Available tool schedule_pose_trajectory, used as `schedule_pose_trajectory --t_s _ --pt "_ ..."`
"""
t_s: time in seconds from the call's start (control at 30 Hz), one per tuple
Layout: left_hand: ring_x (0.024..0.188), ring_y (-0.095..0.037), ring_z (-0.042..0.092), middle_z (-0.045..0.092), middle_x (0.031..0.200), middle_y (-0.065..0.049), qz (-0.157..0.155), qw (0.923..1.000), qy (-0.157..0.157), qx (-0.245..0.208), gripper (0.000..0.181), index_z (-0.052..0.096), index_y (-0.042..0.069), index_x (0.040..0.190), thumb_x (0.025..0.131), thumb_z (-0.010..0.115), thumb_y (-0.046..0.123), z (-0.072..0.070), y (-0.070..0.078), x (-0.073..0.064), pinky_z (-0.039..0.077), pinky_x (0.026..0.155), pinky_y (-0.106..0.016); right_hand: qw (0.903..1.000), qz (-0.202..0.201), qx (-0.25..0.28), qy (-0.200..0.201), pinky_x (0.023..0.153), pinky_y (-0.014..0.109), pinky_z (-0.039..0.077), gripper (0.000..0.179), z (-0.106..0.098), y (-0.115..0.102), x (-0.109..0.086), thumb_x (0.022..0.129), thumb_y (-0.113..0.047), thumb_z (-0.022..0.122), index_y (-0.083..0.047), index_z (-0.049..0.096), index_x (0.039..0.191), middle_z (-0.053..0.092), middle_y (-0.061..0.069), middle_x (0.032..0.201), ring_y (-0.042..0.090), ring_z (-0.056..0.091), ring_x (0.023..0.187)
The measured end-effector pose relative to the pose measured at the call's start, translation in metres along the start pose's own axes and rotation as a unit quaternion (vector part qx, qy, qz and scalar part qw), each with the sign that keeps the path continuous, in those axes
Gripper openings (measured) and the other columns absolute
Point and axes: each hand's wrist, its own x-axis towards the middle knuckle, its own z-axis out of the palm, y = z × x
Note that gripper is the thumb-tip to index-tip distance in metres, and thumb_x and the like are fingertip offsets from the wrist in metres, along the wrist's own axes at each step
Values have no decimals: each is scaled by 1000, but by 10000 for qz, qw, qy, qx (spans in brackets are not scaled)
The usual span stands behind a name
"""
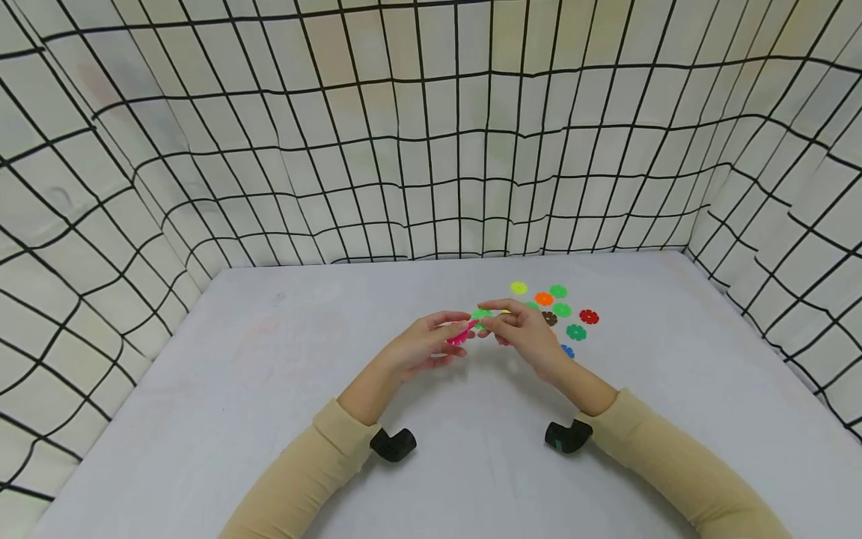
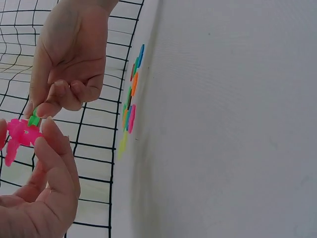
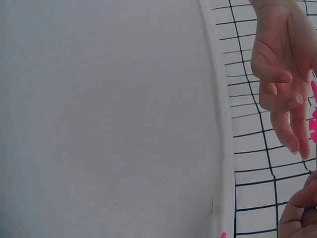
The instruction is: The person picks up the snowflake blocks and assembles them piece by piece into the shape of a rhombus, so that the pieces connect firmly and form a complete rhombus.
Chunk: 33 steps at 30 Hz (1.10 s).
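Note:
My left hand [image 1: 426,344] pinches pink notched plastic discs [image 1: 458,337] above the table. In the left wrist view, one pink disc [image 2: 25,133] faces the camera and another pink piece [image 2: 12,152] stands at an angle to it. My right hand [image 1: 528,337] pinches a green notched disc [image 1: 482,315] between thumb and fingertips. The green disc [image 2: 33,120] meets the pink one at its edge; whether their slots interlock I cannot tell. In the right wrist view, the left hand [image 3: 282,64] shows at the top and part of the right hand [image 3: 299,213] at the lower corner.
Several loose discs lie beyond and beside the right hand, among them a red disc [image 1: 589,317], a yellow disc [image 1: 518,287] and an orange disc [image 1: 544,299]. A white cloth covers the table [image 1: 269,359]. Black-gridded white walls [image 1: 431,150] stand around its back and sides.

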Motion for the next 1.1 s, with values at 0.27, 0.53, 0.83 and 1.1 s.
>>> schedule_pose_trajectory --t_s 0.27,0.53,0.83,1.1 --pt "85 -15 68 67 117 -19 258 9996 -80 78 47 51 7 149 105 61 20 1 3 0 52 76 -25 9992 -25 -223 -320 76 34 44 39 -3 -2 5 103 -21 65 -3 62 137 74 6 90 19 53 76" --pt "90 -18 68 66 127 -15 299 9991 61 299 46 52 15 148 104 62 19 -1 4 -2 52 79 -28 9942 -267 -876 -562 80 35 50 41 -27 0 9 106 -24 59 -3 60 140 74 9 97 32 58 88" --pt "89 -19 70 65 130 -15 239 9990 111 363 46 51 22 149 104 60 20 -5 4 -5 53 77 -29 9785 -359 -1785 -974 79 40 53 36 -51 9 18 103 -17 63 -1 63 136 71 11 108 31 64 93" --pt "92 -22 70 64 131 -18 263 9983 102 514 45 52 21 149 105 59 20 -9 -1 -5 53 79 -30 9602 168 -2421 -1383 71 30 50 33 -62 13 23 101 -17 66 -5 67 132 65 8 100 23 59 78"
